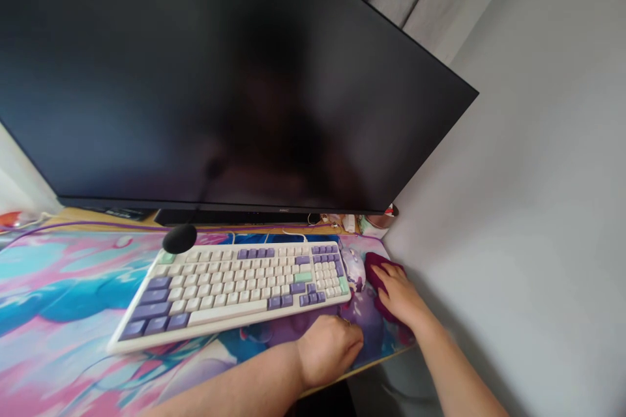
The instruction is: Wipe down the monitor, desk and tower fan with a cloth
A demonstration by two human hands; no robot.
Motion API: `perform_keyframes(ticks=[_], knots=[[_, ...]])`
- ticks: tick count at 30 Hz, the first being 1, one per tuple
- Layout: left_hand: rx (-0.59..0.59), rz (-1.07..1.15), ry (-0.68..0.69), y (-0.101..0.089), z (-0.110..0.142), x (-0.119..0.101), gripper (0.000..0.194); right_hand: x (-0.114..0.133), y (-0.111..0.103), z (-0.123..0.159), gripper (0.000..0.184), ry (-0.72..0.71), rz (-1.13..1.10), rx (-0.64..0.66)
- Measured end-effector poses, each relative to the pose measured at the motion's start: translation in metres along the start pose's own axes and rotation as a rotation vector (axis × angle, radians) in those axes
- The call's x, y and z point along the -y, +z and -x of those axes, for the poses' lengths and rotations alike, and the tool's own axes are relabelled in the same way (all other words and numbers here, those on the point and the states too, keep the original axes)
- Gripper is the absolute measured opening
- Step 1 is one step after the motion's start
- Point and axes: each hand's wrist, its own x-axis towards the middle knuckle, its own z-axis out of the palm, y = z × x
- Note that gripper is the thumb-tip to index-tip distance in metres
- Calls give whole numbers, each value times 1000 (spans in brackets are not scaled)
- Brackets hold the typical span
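Observation:
My right hand (400,295) lies palm down on a dark red cloth (379,265) at the right end of the colourful desk mat (63,287), fingers stretched over it. My left hand (328,346) rests on the mat just in front of the keyboard's right corner, its fingers curled under; nothing shows in it. A cream, purple and mint keyboard (235,287) lies at an angle in the mat's middle. A pale mouse (353,265) sits between the keyboard and the cloth.
A large dark monitor (220,78) hangs over the desk's back half. A black microphone head (179,238) stands behind the keyboard's left corner. A grey wall (513,221) borders the desk on the right. Cables and small items (349,221) lie under the monitor's right end.

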Motion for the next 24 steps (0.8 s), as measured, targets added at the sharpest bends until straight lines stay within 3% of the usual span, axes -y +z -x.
perform_keyframes(ticks=[5, 8, 12, 16, 24], knots=[[-4, 3, 1, 4, 0, 1, 21, 2, -22, -34, 63, -105, -108, -267], [-13, 3, 14, 8, -1, 3, 19, 20, -40, -62, 62, -125, -101, -378], [4, -11, 28, 12, -2, 4, 20, 63, -58, -102, 61, -72, 18, -311], [21, 1, 37, 12, -1, 4, 17, 90, -59, -132, 56, 2, 124, -218], [21, -6, 48, 16, 0, 5, 17, 83, -53, -154, 73, -31, 175, -70]])
